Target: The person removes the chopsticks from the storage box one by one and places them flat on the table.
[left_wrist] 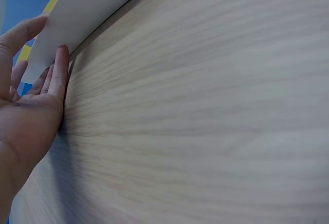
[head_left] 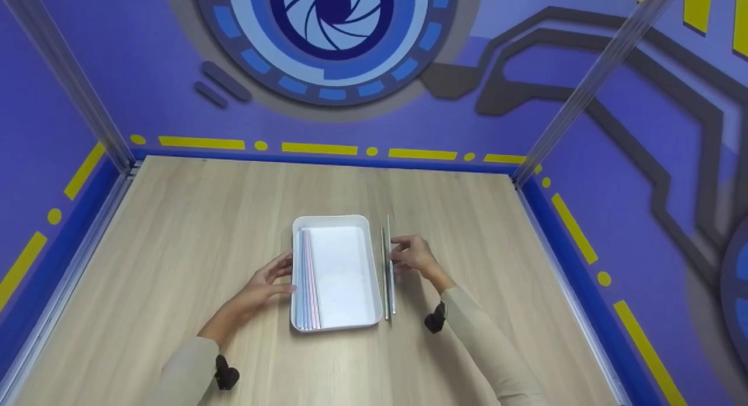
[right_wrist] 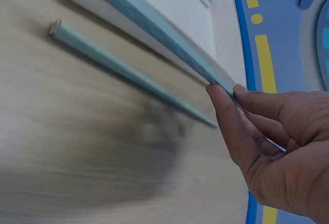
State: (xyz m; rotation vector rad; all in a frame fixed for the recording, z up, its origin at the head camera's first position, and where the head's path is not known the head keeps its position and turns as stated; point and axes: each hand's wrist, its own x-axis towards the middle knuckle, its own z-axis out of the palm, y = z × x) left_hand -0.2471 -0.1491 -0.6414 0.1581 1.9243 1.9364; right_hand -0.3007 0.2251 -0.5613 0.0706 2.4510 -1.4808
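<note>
In the head view, a white rectangular tray (head_left: pixel 347 222) lies on the table with several blue and pink chopsticks (head_left: pixel 310 283) lined up along its left side. My left hand (head_left: pixel 263 286) is at the tray's left wall; its thumb and mostly straight fingers (left_wrist: pixel 60 72) touch that wall from outside. My right hand (head_left: pixel 416 254), just right of the tray, pinches a blue chopstick (right_wrist: pixel 162 35) between thumb and fingers, raised above the table. A greenish chopstick (right_wrist: pixel 113 64) lies beside it on the wood, outside the tray.
A light wood table (head_left: pixel 204 219) is enclosed by purple-blue panels (head_left: pixel 409 125) with yellow dashes. Metal posts (head_left: pixel 93 102) stand at the back corners. Small black devices (head_left: pixel 227 374) are worn on both wrists, over beige sleeves.
</note>
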